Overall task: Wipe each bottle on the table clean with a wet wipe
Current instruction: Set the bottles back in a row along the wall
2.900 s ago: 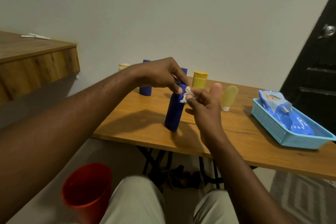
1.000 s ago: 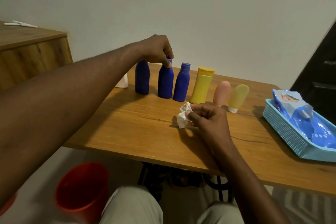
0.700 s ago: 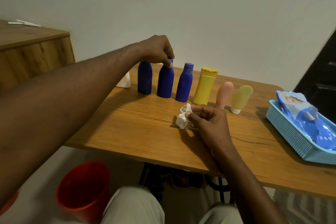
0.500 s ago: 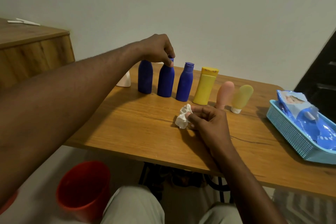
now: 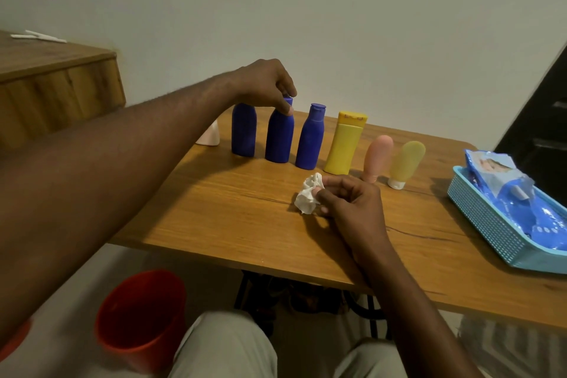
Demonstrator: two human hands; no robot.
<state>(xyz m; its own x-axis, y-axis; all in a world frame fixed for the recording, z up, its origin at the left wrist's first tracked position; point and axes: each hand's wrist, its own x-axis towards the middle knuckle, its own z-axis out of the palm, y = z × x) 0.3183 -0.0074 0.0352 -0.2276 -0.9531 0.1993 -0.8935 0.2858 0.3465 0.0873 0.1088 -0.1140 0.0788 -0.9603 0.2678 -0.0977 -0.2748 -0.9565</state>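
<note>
1. The person wears light khaki trousers (image 5: 227,347); both knees show below the near edge of the table (image 5: 214,224).
2. Above the table, the left hand (image 5: 264,83), the right hand (image 5: 349,202) and both forearms are bare.

From the right hand (image 5: 349,205), which pinches a wipe (image 5: 306,201), the table (image 5: 214,209) is bare at 9 o'clock and at 7 o'clock toward the near edge. At 12 o'clock the row of bottles (image 5: 308,141) stands tight, with narrow gaps only. At 11 o'clock the left hand (image 5: 264,86) grips one blue bottle (image 5: 279,138) from above. At 3 o'clock, after a free strip, the basket (image 5: 491,233) blocks the way.
</note>
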